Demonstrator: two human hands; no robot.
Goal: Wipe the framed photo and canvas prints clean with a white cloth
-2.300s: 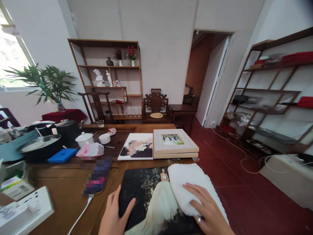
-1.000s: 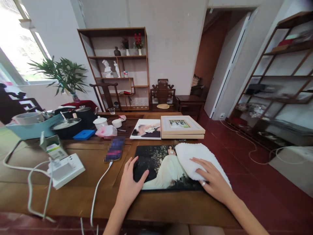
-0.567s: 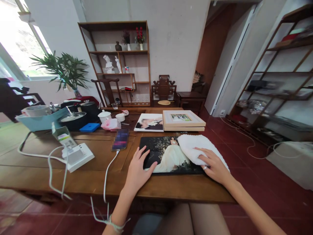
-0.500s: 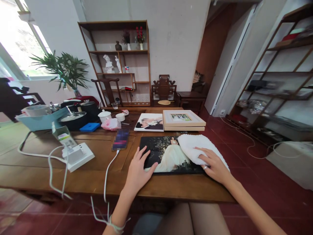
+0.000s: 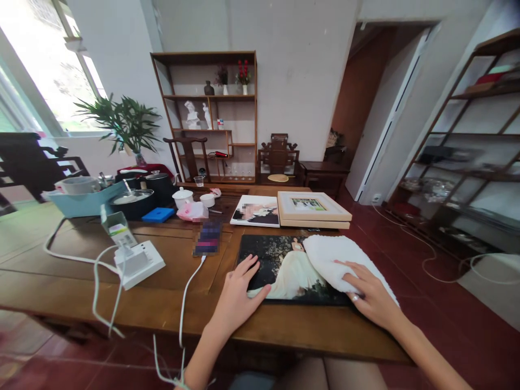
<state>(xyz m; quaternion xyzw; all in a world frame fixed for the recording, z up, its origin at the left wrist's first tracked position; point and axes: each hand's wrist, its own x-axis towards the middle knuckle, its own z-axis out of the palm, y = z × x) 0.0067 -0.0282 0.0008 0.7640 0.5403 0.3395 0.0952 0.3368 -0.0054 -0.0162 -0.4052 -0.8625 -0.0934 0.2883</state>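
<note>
Left hand (image 5: 239, 292): spread, laid over the 9 o'clock edge of a dark, flat rectangular photo panel (image 5: 284, 273). Right hand (image 5: 368, 290): slightly bent, resting on a fluffy white cloth (image 5: 331, 254) covering the panel's 3 o'clock side; grip cannot be told. Panel flat on brown wooden desk (image 5: 325, 325). Pale wood-framed picture (image 5: 314, 208) toward 1 o'clock; dark rectangular phone (image 5: 208, 238) at 10.

The cloth (image 5: 328, 257) is white, the panel (image 5: 294, 272) black-and-cream

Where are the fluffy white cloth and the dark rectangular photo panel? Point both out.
Fluffy white cloth (image 5: 331, 251): head view, on its uncovered upper part.
Dark rectangular photo panel (image 5: 292, 272): head view, near the middle of its printed surface.
</note>
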